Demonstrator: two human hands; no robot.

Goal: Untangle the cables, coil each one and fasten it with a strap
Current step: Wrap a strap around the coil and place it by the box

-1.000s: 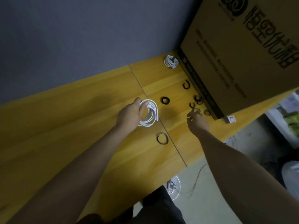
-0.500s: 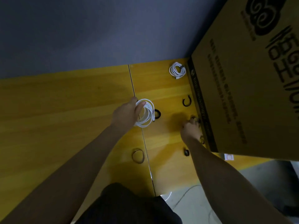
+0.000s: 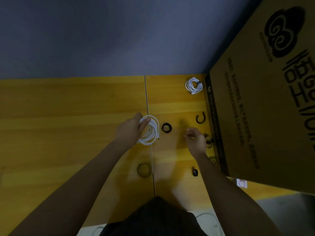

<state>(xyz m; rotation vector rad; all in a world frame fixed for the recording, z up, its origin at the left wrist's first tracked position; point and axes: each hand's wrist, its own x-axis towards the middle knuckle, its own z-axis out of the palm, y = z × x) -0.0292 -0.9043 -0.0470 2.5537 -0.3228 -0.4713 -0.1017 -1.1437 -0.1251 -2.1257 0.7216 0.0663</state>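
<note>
Gripping a white cable coil [image 3: 150, 129], left hand [image 3: 129, 129]; right hand [image 3: 194, 140] unclear; carton [image 3: 265, 103] print unreadable.

The cardboard box [image 3: 265, 103] at the right of the frame carries a dark cloud-swirl logo and large printed characters beside it; the smaller print lines are too blurred to read.

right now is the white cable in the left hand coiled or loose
Coiled. The white cable sits in neat round loops gripped by the left hand, one plug end dangling. No strap shows on it yet.
</note>
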